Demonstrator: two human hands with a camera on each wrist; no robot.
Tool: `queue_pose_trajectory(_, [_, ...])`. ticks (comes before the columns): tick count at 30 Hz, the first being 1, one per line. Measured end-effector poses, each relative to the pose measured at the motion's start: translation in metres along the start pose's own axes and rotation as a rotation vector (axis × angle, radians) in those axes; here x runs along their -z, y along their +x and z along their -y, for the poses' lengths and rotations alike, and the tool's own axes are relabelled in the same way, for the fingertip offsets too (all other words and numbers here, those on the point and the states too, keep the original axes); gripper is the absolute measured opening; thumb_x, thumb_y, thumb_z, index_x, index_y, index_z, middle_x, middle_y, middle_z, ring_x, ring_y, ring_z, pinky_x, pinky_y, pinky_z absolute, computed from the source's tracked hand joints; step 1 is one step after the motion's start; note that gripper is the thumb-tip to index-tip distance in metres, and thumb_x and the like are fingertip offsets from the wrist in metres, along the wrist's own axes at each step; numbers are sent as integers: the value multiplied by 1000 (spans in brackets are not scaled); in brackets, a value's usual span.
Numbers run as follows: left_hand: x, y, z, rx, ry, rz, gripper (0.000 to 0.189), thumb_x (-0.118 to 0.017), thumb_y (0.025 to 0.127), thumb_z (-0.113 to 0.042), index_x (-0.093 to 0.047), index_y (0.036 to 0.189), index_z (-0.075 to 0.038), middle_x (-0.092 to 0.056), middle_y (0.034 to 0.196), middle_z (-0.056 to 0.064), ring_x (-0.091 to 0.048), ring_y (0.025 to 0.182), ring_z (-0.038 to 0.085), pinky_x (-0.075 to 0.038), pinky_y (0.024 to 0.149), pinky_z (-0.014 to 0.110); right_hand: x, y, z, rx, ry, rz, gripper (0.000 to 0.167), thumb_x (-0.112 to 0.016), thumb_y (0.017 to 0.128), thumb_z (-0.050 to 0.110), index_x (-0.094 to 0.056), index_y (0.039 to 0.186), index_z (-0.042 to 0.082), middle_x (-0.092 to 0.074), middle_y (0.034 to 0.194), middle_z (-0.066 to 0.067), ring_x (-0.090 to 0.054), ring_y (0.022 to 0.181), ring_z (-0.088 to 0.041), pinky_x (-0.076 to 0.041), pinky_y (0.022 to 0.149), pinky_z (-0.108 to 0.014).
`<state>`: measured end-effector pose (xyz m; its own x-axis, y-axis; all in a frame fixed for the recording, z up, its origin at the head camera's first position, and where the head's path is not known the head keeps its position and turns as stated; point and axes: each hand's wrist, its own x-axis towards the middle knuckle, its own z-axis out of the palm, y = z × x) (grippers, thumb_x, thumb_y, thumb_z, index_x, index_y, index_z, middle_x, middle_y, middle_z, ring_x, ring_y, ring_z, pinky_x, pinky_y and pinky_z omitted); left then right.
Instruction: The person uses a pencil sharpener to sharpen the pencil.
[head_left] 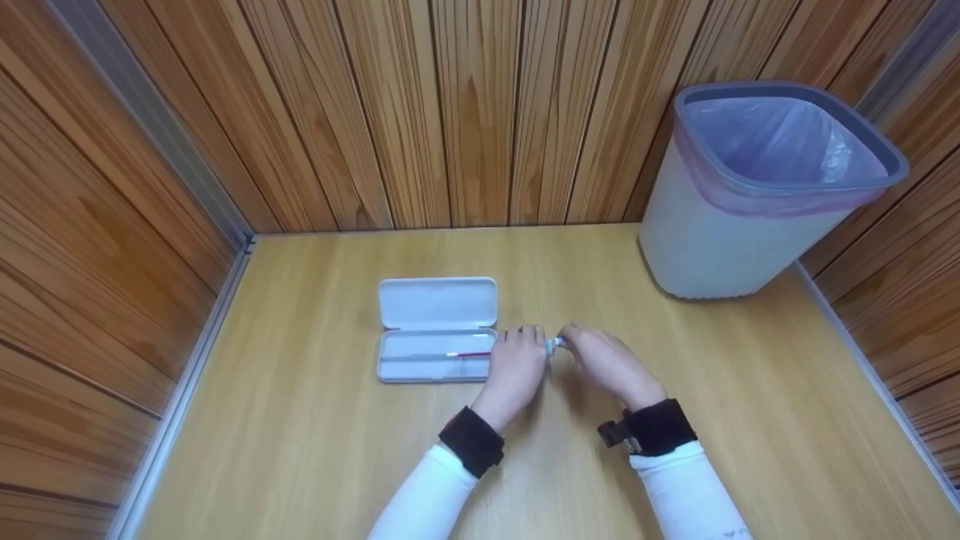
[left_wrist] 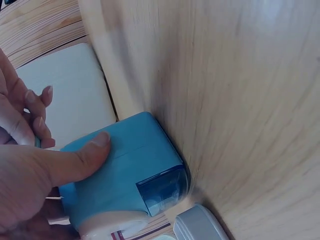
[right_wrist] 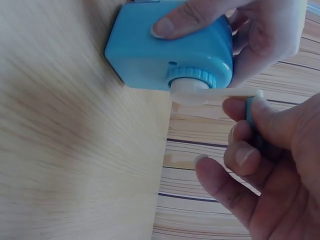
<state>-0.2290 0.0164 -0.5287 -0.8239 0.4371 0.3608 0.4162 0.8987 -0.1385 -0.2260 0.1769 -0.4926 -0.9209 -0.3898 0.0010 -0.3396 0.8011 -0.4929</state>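
Note:
A blue crank pencil sharpener (right_wrist: 145, 55) with a dark clear window stands on the table, mostly hidden under the hand in the head view. My left hand (head_left: 517, 367) grips it, thumb (left_wrist: 90, 157) across its blue side. The right hand (head_left: 607, 364) pinches the blue knob (right_wrist: 250, 111) at the end of the white crank arm (right_wrist: 225, 92). From the left hand's side a thin red pencil (head_left: 472, 354) with a whitish end sticks out leftward over the open pencil case (head_left: 437, 304). Its other end is hidden by the hand.
The pencil case lies with its lid flipped back, close to the left hand. A white bin (head_left: 720, 247) with a grey rim and a pinkish liner stands at the back right. Wood-panelled walls (head_left: 480, 112) bound the table (head_left: 315, 450) at the back and sides.

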Motion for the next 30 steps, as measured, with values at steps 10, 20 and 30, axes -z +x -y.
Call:
queue_pose_trajectory(10, [-4, 0, 3, -32, -4, -98, 15, -66, 89, -17, -69, 99, -6, -65, 85, 5, -63, 74, 20, -51, 66, 32, -1, 12, -6, 31, -31, -64, 19, -53, 101, 8, -67, 112, 5, -64, 97, -4, -63, 91, -20, -53, 83, -38])
queue_pose_trajectory(20, [-2, -2, 4, -39, -45, -46, 26, -69, 89, -20, -69, 109, -3, -68, 93, 8, -65, 81, 22, -53, 73, 35, -1, 22, -3, -23, -44, -57, 24, -50, 101, 7, -67, 118, 1, -67, 105, -12, -64, 101, -30, -52, 88, -44])
queue_pose_trajectory(30, [-4, -3, 5, -56, -36, -93, 21, -66, 88, -12, -69, 106, -2, -67, 90, 9, -62, 78, 22, -51, 70, 33, -5, 36, -9, -102, 22, -38, 29, -50, 102, 8, -64, 126, 2, -67, 116, -16, -62, 111, -34, -48, 94, -48])
